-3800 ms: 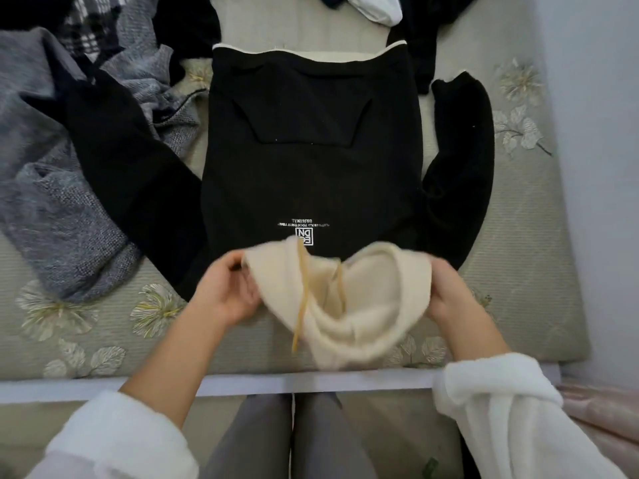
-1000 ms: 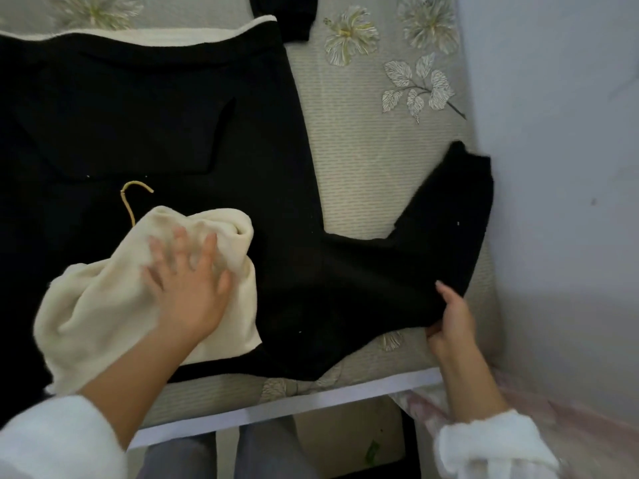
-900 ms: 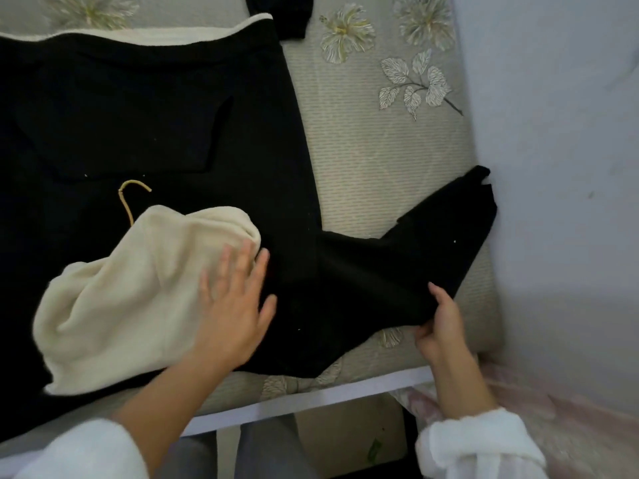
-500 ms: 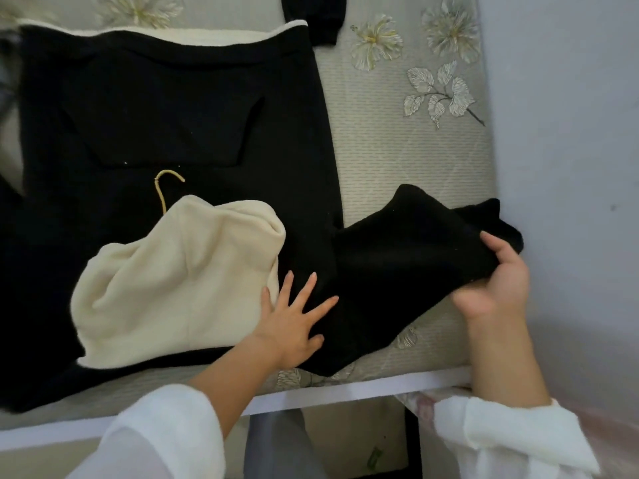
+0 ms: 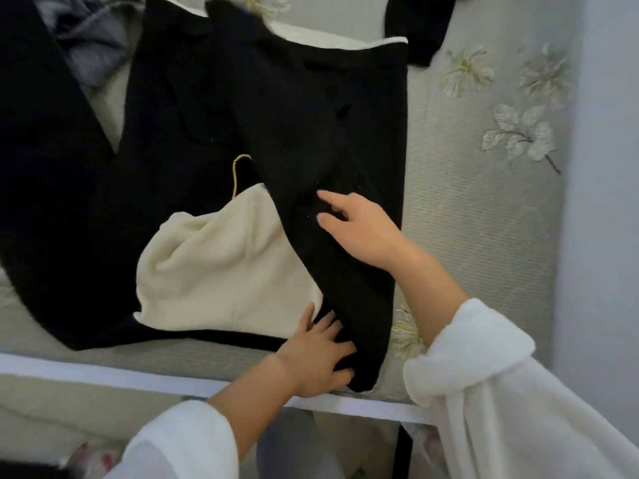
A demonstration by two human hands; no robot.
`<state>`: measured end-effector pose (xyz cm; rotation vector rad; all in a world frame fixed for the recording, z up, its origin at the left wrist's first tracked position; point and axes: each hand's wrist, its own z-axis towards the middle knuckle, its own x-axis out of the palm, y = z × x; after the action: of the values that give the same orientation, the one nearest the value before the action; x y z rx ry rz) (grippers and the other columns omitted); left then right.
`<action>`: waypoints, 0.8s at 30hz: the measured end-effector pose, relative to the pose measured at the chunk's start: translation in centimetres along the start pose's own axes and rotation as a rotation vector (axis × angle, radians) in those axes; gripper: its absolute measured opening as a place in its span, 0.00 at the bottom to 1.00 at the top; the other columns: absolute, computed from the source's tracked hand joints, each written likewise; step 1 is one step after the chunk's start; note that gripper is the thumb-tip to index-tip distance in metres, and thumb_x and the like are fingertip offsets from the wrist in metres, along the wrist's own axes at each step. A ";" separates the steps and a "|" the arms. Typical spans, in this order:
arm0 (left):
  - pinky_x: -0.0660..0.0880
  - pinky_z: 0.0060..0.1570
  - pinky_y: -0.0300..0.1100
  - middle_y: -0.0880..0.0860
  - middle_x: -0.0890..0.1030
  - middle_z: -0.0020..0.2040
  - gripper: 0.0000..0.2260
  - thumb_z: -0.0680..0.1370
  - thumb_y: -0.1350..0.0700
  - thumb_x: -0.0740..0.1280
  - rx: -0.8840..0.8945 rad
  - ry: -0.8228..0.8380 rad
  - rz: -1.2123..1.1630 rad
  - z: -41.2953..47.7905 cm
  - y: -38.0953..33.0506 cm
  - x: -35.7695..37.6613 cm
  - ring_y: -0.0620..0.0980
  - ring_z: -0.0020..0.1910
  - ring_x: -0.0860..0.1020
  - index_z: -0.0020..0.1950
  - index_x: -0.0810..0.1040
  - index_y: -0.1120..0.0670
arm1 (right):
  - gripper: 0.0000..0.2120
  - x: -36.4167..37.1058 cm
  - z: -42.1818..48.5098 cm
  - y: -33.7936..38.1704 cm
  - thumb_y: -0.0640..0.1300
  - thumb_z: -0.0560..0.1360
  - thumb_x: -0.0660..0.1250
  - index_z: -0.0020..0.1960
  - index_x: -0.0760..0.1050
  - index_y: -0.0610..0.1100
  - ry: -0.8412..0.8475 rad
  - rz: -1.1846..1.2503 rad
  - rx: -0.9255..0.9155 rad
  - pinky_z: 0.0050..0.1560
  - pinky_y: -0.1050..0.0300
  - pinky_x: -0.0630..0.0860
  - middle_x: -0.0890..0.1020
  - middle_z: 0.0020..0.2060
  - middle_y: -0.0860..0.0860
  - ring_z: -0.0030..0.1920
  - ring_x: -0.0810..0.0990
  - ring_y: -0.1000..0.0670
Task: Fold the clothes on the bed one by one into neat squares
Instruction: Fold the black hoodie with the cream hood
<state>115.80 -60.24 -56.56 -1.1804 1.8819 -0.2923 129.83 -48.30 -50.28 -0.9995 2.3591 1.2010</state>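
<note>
A black hoodie [image 5: 179, 108] lies flat on the bed, hem away from me. Its cream hood [image 5: 221, 264] is folded up onto the body, a yellow drawstring [image 5: 238, 171] poking out above it. The right sleeve [image 5: 304, 160] is laid diagonally across the body, from the near right corner up to the far hem. My left hand [image 5: 318, 354] lies flat, fingers spread, on the sleeve's near end by the bed edge. My right hand [image 5: 359, 229] rests open on the sleeve's middle, fingers pointing left. The other sleeve [image 5: 41, 140] stretches out to the left.
The mattress [image 5: 477, 216] has a grey cover with embroidered flowers, and its white edge [image 5: 103, 375] runs along the front. A grey wall [image 5: 608, 167] stands close on the right. Grey clothing [image 5: 90, 53] is bunched at the far left, and another black garment [image 5: 418, 25] lies at the far right.
My right hand lifted the right sleeve from the bed, carried it left over the body and let it go. My left hand slid from the hood to the sleeve's near end.
</note>
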 end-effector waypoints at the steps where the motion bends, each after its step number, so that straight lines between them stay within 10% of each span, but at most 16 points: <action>1: 0.36 0.73 0.59 0.51 0.55 0.78 0.21 0.80 0.44 0.55 0.027 -0.045 -0.018 -0.5 0.4 0.3 0.51 0.77 0.44 0.73 0.64 0.43 | 0.23 0.8 -0.2 -1.2 0.49 0.81 0.59 0.75 0.61 0.54 -0.053 -0.050 0.027 0.48 0.68 0.69 0.70 0.68 0.49 0.46 0.73 0.60; 4: 0.60 0.72 0.51 0.51 0.73 0.67 0.18 0.78 0.50 0.57 0.084 -0.279 -0.149 -1.7 1.7 0.4 0.48 0.71 0.65 0.65 0.76 0.48 | 0.25 2.8 -1.9 -4.8 0.47 0.80 0.59 0.76 0.59 0.51 -0.200 -0.195 0.062 0.67 0.53 0.66 0.68 0.71 0.48 0.68 0.66 0.50; 6: 0.75 0.52 0.47 0.50 0.80 0.51 0.13 0.74 0.54 0.58 0.062 -0.559 -0.196 -2.4 3.1 -0.4 0.47 0.52 0.76 0.51 0.81 0.52 | 0.29 3.9 -2.9 -6.4 0.49 0.79 0.60 0.78 0.53 0.52 -0.210 -0.309 0.045 0.73 0.49 0.58 0.61 0.75 0.48 0.75 0.56 0.47; 11: 0.63 0.62 0.39 0.54 0.69 0.61 0.15 0.75 0.53 0.60 -0.257 -1.035 -0.220 -2.0 6.8 -5.2 0.52 0.61 0.67 0.60 0.71 0.54 | 0.36 5.8 -2.7 -7.2 0.61 0.77 0.59 0.77 0.41 0.60 -0.189 -0.412 -0.051 0.74 0.48 0.42 0.44 0.78 0.52 0.77 0.38 0.48; 14: 0.47 0.73 0.46 0.56 0.49 0.78 0.28 0.81 0.46 0.56 -0.400 -0.848 -0.137 -0.3 8.8 -7.6 0.53 0.77 0.46 0.77 0.53 0.54 | 0.38 7.4 -2.3 -8.0 0.66 0.77 0.53 0.75 0.31 0.59 -0.083 -0.430 -0.017 0.73 0.48 0.35 0.39 0.78 0.52 0.76 0.34 0.48; 18: 0.37 0.73 0.51 0.58 0.32 0.76 0.37 0.78 0.35 0.48 -0.542 -0.397 0.115 1.0 11.6 -6.6 0.53 0.75 0.31 0.74 0.30 0.53 | 0.38 8.8 -2.1 -9.0 0.66 0.78 0.49 0.71 0.24 0.55 0.029 -0.626 0.044 0.73 0.45 0.32 0.32 0.76 0.47 0.75 0.30 0.44; 24: 0.38 0.74 0.50 0.56 0.32 0.76 0.39 0.78 0.36 0.54 -0.534 -0.287 0.014 0.8 11.3 -8.1 0.53 0.75 0.33 0.77 0.34 0.51 | 0.40 8.4 -1.8 -7.7 0.65 0.77 0.54 0.76 0.32 0.55 0.055 -0.623 0.085 0.74 0.44 0.37 0.37 0.77 0.46 0.76 0.35 0.43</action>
<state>110.81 -47.46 -59.26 -1.4643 1.7581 0.3969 129.42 -56.57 -58.30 -1.5882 1.8823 0.8280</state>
